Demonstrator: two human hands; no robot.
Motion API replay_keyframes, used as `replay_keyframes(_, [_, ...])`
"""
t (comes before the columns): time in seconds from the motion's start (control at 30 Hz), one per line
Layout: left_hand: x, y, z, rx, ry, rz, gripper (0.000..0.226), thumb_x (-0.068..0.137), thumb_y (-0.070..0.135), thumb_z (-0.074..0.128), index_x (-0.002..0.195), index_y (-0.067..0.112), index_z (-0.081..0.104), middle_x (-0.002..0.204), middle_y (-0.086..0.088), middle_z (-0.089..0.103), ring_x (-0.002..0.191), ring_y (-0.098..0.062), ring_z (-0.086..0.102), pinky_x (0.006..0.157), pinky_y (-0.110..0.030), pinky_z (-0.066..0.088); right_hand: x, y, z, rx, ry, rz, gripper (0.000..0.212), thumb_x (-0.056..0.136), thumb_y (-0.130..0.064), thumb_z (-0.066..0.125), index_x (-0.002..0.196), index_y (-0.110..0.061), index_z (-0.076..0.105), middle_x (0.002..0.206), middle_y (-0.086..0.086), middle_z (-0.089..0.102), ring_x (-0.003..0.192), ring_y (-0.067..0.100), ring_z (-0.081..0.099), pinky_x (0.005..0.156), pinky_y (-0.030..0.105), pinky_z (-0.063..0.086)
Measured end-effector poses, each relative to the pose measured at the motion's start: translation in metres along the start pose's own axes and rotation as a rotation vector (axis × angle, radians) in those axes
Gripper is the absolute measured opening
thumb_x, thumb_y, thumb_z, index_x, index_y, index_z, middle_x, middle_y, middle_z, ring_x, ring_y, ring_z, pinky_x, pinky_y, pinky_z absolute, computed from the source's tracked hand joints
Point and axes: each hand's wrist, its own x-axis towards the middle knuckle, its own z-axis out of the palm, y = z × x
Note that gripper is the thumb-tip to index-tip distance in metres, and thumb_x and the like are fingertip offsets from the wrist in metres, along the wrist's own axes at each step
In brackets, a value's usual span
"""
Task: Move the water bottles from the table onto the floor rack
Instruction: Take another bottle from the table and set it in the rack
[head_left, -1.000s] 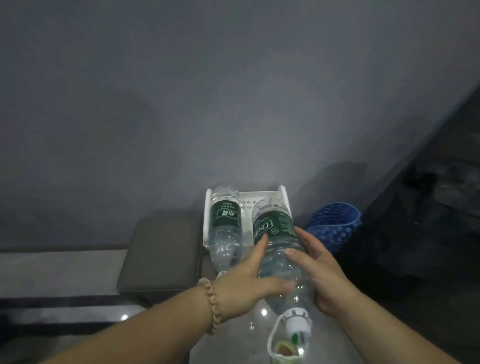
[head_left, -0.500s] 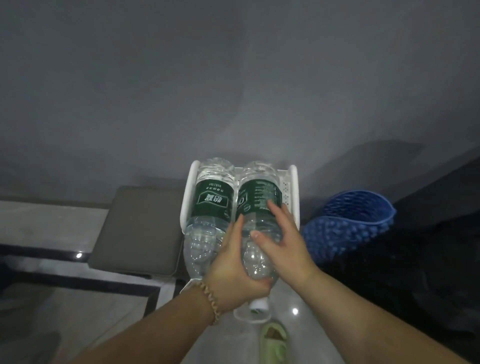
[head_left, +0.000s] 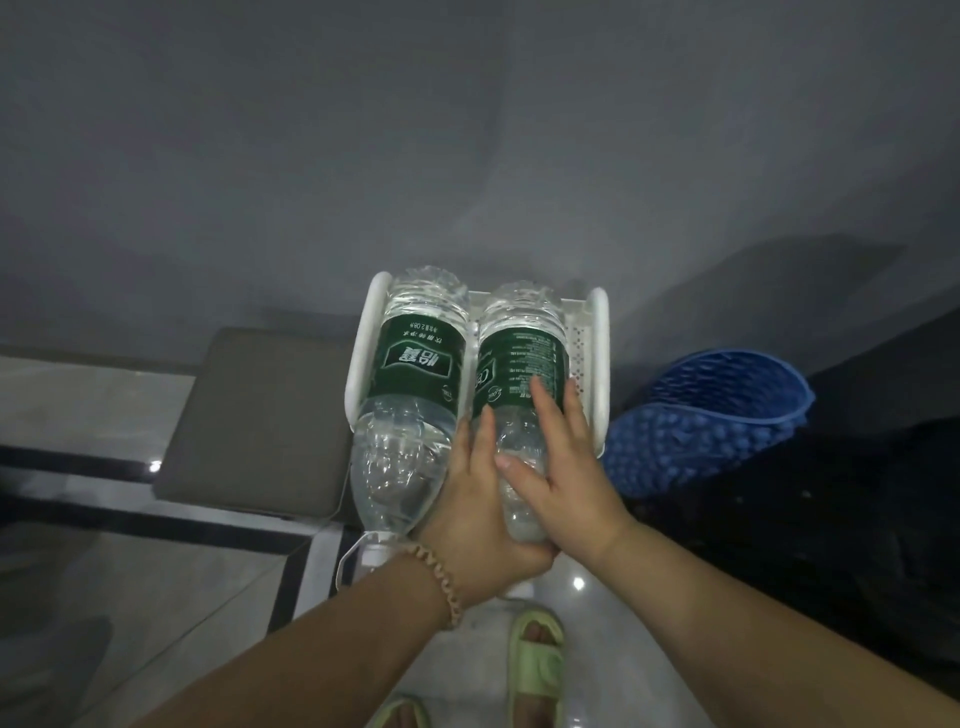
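Two large clear water bottles with dark green labels lie side by side on the white floor rack (head_left: 598, 353), necks pointing toward me. The left bottle (head_left: 410, 395) rests free, its white cap and carry loop sticking out past the rack's near edge. The right bottle (head_left: 519, 364) is held at its neck end by both hands. My left hand (head_left: 478, 525), with a bead bracelet on the wrist, cups it from the left and below. My right hand (head_left: 558, 467) lies flat on top of it, fingers reaching the label.
A grey cushioned stool (head_left: 260, 415) stands left of the rack. A blue knobbly basket (head_left: 711, 415) lies on its side to the right, against dark clutter. A grey wall is behind. My feet in light green slippers (head_left: 535, 670) stand on the glossy tiled floor.
The right bottle went from being carried above the rack to lying in it beside the left one. Both hands followed it down and forward, and the view came closer.
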Motion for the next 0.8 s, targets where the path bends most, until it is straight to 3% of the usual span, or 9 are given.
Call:
replay_keyframes(0.1, [0.004,0.000,-0.004,-0.017,-0.003,0.028,0.135,0.044,0.054,0.072,0.135,0.052,-0.028,0.151,0.023,-0.023,0.128,0.016,-0.030,0.107,-0.025,0.008,0.000,-0.003,0.001,0.027,0.034,-0.010,0.082,0.085,-0.061,0.050,0.146,-0.051,-0.004,0.158,-0.008,-0.024,0.136,-0.004,-0.014,0.106,0.023,0.009])
replay_keyframes(0.2, [0.010,0.003,-0.005,0.004,0.006,0.076,0.134,0.048,0.048,0.073,0.139,0.047,-0.024,0.151,0.021,-0.024,0.132,0.010,-0.028,0.108,-0.028,0.009,0.004,-0.006,-0.001,0.033,0.057,-0.010,0.078,0.083,-0.066,0.041,0.145,-0.051,-0.005,0.158,-0.009,-0.025,0.138,-0.002,-0.016,0.110,0.027,0.008])
replay_keyframes(0.4, [0.017,-0.002,0.000,0.137,-0.001,0.102,0.135,0.055,0.053,0.078,0.147,0.029,-0.017,0.155,0.004,-0.024,0.137,-0.004,-0.028,0.107,-0.025,-0.003,0.004,-0.004,0.003,-0.044,-0.001,0.014,0.062,0.097,-0.048,0.039,0.141,-0.051,-0.004,0.157,-0.007,-0.028,0.146,0.011,-0.014,0.119,0.036,0.007])
replay_keyframes(0.53, [0.019,0.002,0.001,0.047,0.038,0.101,0.137,0.053,0.051,0.083,0.146,0.031,-0.016,0.154,0.008,-0.024,0.137,0.001,-0.020,0.109,-0.024,0.004,0.007,-0.006,0.004,-0.073,0.006,0.032,0.063,0.099,-0.042,0.039,0.149,-0.044,0.000,0.157,-0.007,-0.027,0.147,0.015,-0.013,0.119,0.037,0.004])
replay_keyframes(0.67, [0.025,0.005,0.000,0.015,0.074,0.132,0.134,0.056,0.047,0.082,0.148,0.026,-0.013,0.156,0.005,-0.018,0.140,-0.002,-0.019,0.111,-0.024,0.005,0.014,-0.008,-0.002,-0.086,0.005,0.034,0.064,0.098,-0.034,0.042,0.151,-0.038,0.006,0.158,-0.005,-0.023,0.148,0.018,-0.011,0.120,0.045,0.009])
replay_keyframes(0.8, [0.027,0.003,0.003,0.206,0.078,0.167,0.125,0.064,0.061,0.069,0.150,0.017,-0.008,0.158,-0.005,-0.014,0.141,-0.011,-0.023,0.108,-0.019,-0.010,0.012,-0.006,0.000,-0.207,-0.049,0.042,0.064,0.098,-0.042,0.034,0.151,-0.038,-0.002,0.158,0.000,-0.024,0.148,0.022,-0.010,0.120,0.047,0.011])
